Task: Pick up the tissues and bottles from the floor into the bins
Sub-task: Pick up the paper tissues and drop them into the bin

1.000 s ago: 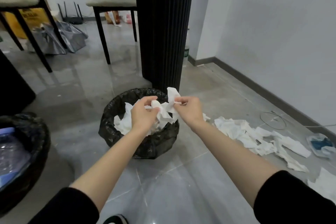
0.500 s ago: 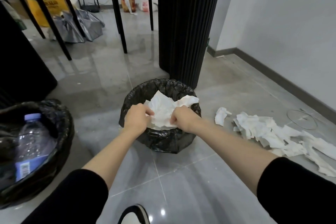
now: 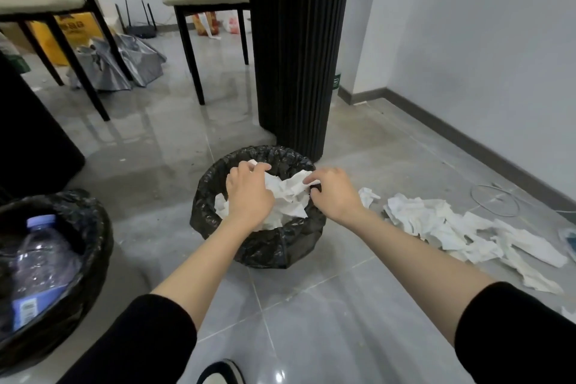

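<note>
Head cam looks down at both hands over the middle bin point(image 3: 265, 251), a black-bagged one sitting on the floor point(image 3: 311, 305) right in front of a dark ribbed pillar point(image 3: 296, 56). The left hand point(image 3: 249, 196) has its fingers curled over the crumpled tissue point(image 3: 290, 193) at the bin's mouth, and the right hand point(image 3: 335, 193) pinches the other edge of that same wad between thumb and fingertip, right at the rim. The fingertips themselves are mostly buried in paper, so how deep the grip goes is hard to say. The wad sits inside the bin opening on top of more white paper.

Just right of the bin, a loose pile of tissues point(image 3: 452, 227) lies spread across the floor, running off the right edge of the frame. Near it there's a thin wire loop point(image 3: 495, 199).

Far left, a second bin point(image 3: 93, 227) is cut off by the frame edge; a clear plastic bottle point(image 3: 40, 259) with a pale cap lies in it. At the bottom edge, just a sliver of a shoe point(image 3: 218, 374) shows. Chair legs and a grey umbrella point(image 3: 124, 62) sit farther back.
</note>
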Tool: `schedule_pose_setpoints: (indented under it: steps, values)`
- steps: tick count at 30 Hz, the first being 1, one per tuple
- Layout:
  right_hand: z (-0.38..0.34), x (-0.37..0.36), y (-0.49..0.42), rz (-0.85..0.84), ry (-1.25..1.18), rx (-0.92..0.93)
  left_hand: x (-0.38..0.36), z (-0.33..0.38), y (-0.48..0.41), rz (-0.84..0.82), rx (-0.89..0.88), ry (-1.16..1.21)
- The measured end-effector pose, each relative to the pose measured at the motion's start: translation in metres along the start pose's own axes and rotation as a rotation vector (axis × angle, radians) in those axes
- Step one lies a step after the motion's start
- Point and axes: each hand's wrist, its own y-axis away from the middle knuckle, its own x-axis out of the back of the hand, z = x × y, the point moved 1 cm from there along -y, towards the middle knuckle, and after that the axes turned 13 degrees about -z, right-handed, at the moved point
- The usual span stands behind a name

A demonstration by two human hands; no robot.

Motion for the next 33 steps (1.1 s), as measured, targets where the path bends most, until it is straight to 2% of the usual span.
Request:
schedule_pose_setpoints:
  steps: [4, 7, 17, 27, 33]
  values:
    - [0.034, 0.011, 0.024, 0.026, -0.079, -0.122, -0.004, 0.031, 0.001, 0.074, -0.080, 0.010]
    - [0.063, 0.014, 0.039, 0.057, -0.127, -0.214, -0.010, 0.052, 0.002, 0.056, -0.134, 0.033]
    - [0.165, 0.008, 0.089, 0.072, -0.276, -0.501, -0.076, 0.135, 0.007, -0.176, -0.283, 0.155]
    - [0.246, -0.028, 0.116, -0.059, -0.332, -0.686, -0.166, 0.186, 0.013, -0.445, -0.259, 0.247]
    - [0.278, -0.061, 0.110, -0.257, -0.270, -0.721, -0.207, 0.200, 0.009, -0.552, -0.275, 0.231]
